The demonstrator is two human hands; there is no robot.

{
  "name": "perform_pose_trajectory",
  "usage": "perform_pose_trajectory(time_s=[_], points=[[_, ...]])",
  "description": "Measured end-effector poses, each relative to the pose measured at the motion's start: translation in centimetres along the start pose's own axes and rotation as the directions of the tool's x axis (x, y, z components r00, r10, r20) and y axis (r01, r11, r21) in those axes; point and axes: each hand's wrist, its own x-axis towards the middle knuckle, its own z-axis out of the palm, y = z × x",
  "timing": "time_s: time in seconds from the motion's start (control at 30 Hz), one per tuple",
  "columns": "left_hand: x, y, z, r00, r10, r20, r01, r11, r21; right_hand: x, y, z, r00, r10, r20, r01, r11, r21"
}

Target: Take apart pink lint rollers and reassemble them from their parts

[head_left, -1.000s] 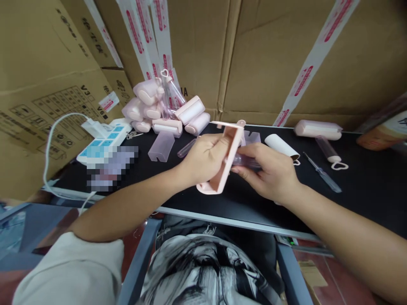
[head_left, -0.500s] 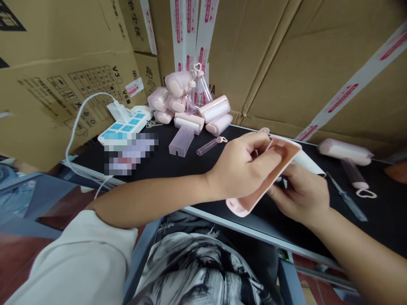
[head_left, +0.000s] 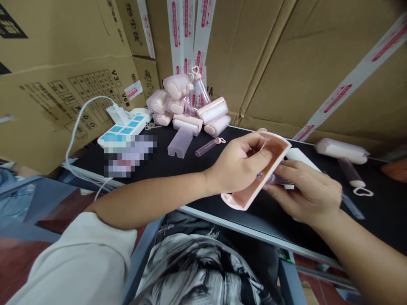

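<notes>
Your left hand (head_left: 230, 167) pinches a pale pink roller casing (head_left: 246, 200), with the thumb inside its hollow and the fingers curled toward its far side. The casing is tilted, its open side facing you, above the black tabletop (head_left: 152, 165) near the front edge. Your right hand (head_left: 313, 188) is just beside it, thumb and fingers closed on a clear purplish piece (head_left: 276, 179) that meets the casing; your fingers hide most of that piece, so its full shape cannot be told. Behind your right hand lies a white roll (head_left: 300, 157), partly covered by it. The clear handle of a screwdriver (head_left: 352, 206) shows on the table just past your right wrist.

Farther right, a lint roller (head_left: 341, 151) lies near the cardboard wall (head_left: 254, 55), with a clear tube handle (head_left: 350, 171) ending in a heart-shaped loop (head_left: 363, 192). Left of your hands lie a second, shorter tube handle (head_left: 206, 148) and a translucent cover (head_left: 180, 143). Behind these, pink lint rollers are piled (head_left: 176, 105) against the cardboard. At far left are a white power strip (head_left: 129, 125) with a plugged-in charger (head_left: 119, 114), and some keys (head_left: 151, 126) beside it.
</notes>
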Motion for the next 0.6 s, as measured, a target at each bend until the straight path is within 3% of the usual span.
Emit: perform_pose_trajectory(time_s=[0.23,0.37,0.6], points=[[-1.1,0.6,1.4,0.982,-0.057,-0.178,0.051,0.998,-0.039,0.1,0.0,0.8,0.995,0.082,0.054,-0.078,0.995,-0.057],[-1.3,0.4,1.6,0.979,-0.038,-0.199,0.026,0.998,-0.062,-0.1,0.1,1.2,0.992,0.113,0.052,-0.109,0.992,-0.063],[-1.1,1.2,1.3,0.974,-0.107,-0.198,0.090,0.992,-0.089,0.0,-0.1,1.2,0.990,0.122,0.074,-0.124,0.992,0.020]])
